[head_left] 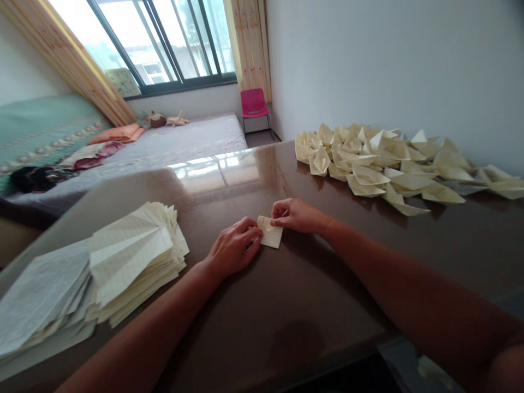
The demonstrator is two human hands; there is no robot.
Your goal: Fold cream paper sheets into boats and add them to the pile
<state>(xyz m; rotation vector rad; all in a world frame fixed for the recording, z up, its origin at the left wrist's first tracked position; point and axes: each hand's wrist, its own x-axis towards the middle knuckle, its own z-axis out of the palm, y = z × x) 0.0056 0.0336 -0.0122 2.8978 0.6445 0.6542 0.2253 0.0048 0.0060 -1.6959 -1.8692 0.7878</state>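
Left hand [234, 245] and right hand [295, 214], pinched nearly closed, hold one folded paper [272, 237]. Two paper stacks [126, 262] and one boat heap [368, 177] flank it.

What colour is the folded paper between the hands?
Cream; the folded paper shows in the head view.

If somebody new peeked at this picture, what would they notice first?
Probably the big heap of pointy folded paper shapes, spread along the far right part of the shiny brown table. Next might be the bright pink chair below the curtain at the back. In the middle, the left hand and right hand touch a small folded paper.
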